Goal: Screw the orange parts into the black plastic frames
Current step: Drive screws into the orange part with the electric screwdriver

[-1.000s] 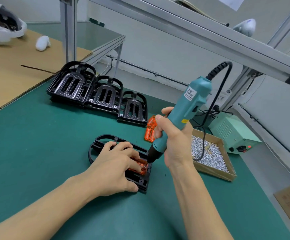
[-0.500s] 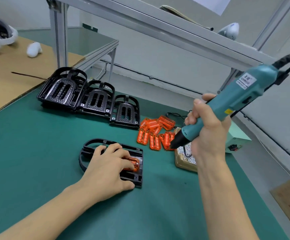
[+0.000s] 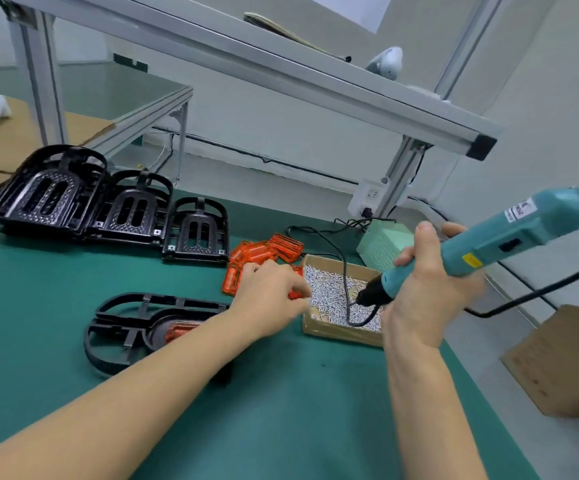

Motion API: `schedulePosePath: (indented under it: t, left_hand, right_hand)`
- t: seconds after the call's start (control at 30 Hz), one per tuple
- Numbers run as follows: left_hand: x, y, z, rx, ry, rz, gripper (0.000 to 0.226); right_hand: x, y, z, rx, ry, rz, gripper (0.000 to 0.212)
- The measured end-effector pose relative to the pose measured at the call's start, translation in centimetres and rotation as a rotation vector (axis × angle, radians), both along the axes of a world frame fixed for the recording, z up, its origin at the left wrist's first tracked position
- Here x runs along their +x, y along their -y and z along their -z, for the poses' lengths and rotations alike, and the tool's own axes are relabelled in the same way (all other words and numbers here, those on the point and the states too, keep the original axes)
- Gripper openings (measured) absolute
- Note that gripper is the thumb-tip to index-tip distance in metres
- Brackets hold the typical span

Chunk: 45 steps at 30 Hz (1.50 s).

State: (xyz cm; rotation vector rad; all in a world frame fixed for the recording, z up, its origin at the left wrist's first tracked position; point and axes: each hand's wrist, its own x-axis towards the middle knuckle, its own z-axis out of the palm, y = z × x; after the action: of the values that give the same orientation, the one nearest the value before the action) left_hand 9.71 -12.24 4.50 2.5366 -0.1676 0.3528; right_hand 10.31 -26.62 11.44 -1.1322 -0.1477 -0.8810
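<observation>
Right hand gripped the teal screwdriver, its tip dipped into the screw box. Left hand, fingers curled at the box's near-left edge — whether it pinched a screw, I couldn't tell. The black frame with its seated orange part lay flat on the worktop, left of both hands, nearer the left one.
</observation>
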Motion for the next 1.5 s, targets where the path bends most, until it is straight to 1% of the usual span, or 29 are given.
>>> schedulePosePath:
  t: [0.1, 0.3, 0.4, 0.53, 0.63, 0.73, 0.8, 0.87, 0.97, 1.1, 1.2, 1.23, 1.33, 1.37, 1.5]
  left_hand:
    - [2.8, 2.8, -0.2, 0.017, -0.059, 0.009, 0.013]
    - [5.7, 5.3, 0.8, 0.267, -0.226, -0.004, 0.013]
    - [6.4, 5.7, 1.1, 0.336, -0.238, 0.01, 0.016]
    - [6.8, 6.1, 1.2, 0.429, -0.2, 0.035, 0.013]
    - [7.0, 6.3, 1.1, 0.457, -0.215, 0.05, 0.011]
    - [7.1, 6.2, 0.7, 0.495, -0.281, 0.092, 0.012]
    - [7.1, 6.2, 0.4, 0.522, -0.306, 0.108, 0.02]
    - [7.0, 6.2, 0.3, 0.553, -0.284, 0.124, 0.027]
    - [6.7, 6.2, 0.5, 0.576, -0.24, 0.149, 0.031]
    - [6.8, 5.9, 1.0, 0.602, -0.206, 0.17, 0.03]
    - [6.9, 5.6, 1.1, 0.602, -0.214, 0.176, 0.028]
    - [6.9, 5.6, 1.0, 0.603, -0.225, 0.183, 0.026]
    - [7.0, 5.5, 0.4, 0.547, -0.273, 0.211, 0.009]
    - [7.0, 5.5, 0.2, 0.538, -0.291, 0.218, 0.008]
    - [6.8, 5.5, -0.3, 0.591, -0.336, 0.266, 0.02]
  right_hand:
    - [0.2, 0.6, 0.1, 0.015, -0.019, -0.005, 0.017]
    - [0.4, 1.7, 0.7, -0.003, -0.053, 0.001, 0.016]
    - [0.6, 2.1, 1.1, 0.019, -0.066, -0.016, 0.016]
    - [0.8, 2.2, 1.4, 0.034, -0.088, -0.027, 0.018]
    - [0.9, 1.9, 1.6, 0.044, -0.1, -0.039, 0.019]
    - [1.0, 1.7, 1.7, 0.039, -0.112, -0.045, 0.019]
    - [0.9, 1.7, 1.8, 0.042, -0.117, -0.046, 0.019]
    - [1.0, 1.7, 1.8, 0.048, -0.12, -0.047, 0.019]
    - [1.0, 1.6, 1.9, 0.046, -0.127, -0.045, 0.018]
    - [1.0, 1.5, 2.1, 0.043, -0.13, -0.05, 0.018]
    - [1.0, 1.6, 2.2, 0.045, -0.136, -0.055, 0.019]
    - [1.0, 1.6, 2.2, 0.044, -0.139, -0.056, 0.019]
    - [1.0, 1.5, 2.3, 0.045, -0.136, -0.064, 0.019]
    - [1.0, 1.5, 2.3, 0.041, -0.134, -0.066, 0.019]
    - [1.1, 1.5, 2.3, 0.036, -0.139, -0.07, 0.019]
